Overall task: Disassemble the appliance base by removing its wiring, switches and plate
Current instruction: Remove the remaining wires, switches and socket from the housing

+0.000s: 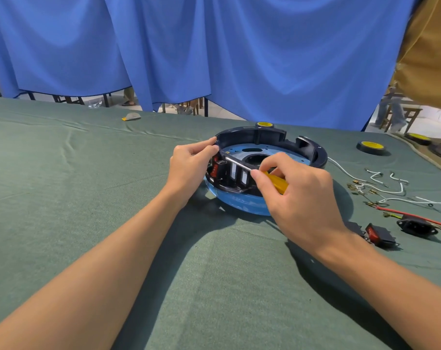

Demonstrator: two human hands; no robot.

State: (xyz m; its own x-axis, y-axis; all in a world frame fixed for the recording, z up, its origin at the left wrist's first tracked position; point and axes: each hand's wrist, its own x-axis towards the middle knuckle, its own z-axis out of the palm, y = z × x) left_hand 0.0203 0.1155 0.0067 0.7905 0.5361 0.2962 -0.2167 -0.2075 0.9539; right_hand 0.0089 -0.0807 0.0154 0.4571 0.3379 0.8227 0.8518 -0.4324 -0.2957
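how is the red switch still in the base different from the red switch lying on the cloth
The switch in the base sits fitted in the wall of the appliance base; the loose switch lies free on the green cloth. The fitted one is beside the left hand, with the tip of the screwdriver, held by the right hand, close to it; the loose one is untouched. Both are red rockers in black casings.

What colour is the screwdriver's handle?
Yellow; the screwdriver handle shows best in the head view, in the right hand.
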